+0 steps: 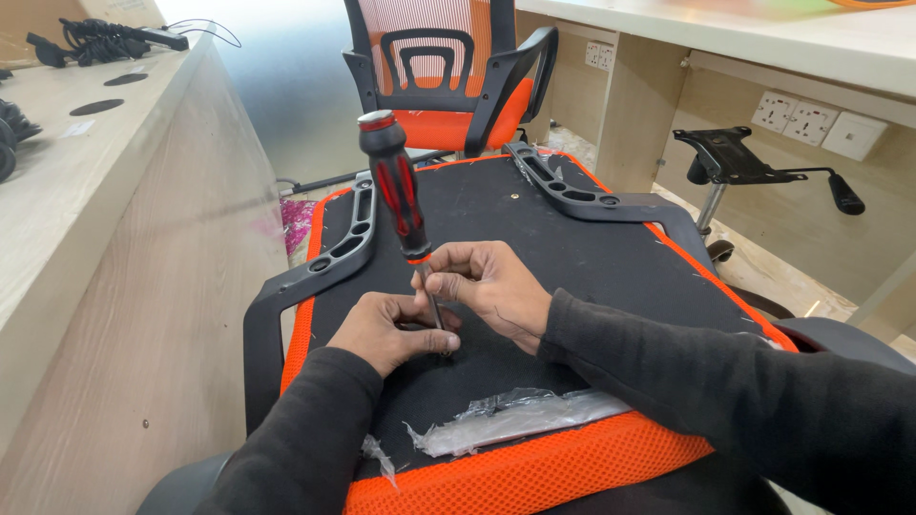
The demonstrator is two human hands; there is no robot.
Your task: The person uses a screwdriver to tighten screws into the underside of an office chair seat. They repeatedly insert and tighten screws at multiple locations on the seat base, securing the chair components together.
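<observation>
Upturned chair seat (572,248), black underside with orange mesh edge, fills the centre; black armrests lie at its 10 and 2 o'clock sides. A finished orange chair (448,67) stands at 12 o'clock. Torn clear plastic wrap (515,415) lies at 6 o'clock. Red-and-black screwdriver (401,186) stands near upright, tip on the seat centre. Right hand (496,286): grip pinching the shaft. Left hand (386,329): grip pressed together around the tip.

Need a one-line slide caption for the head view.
Both hands steady a red-and-black screwdriver upright on an upturned orange chair seat.
</observation>
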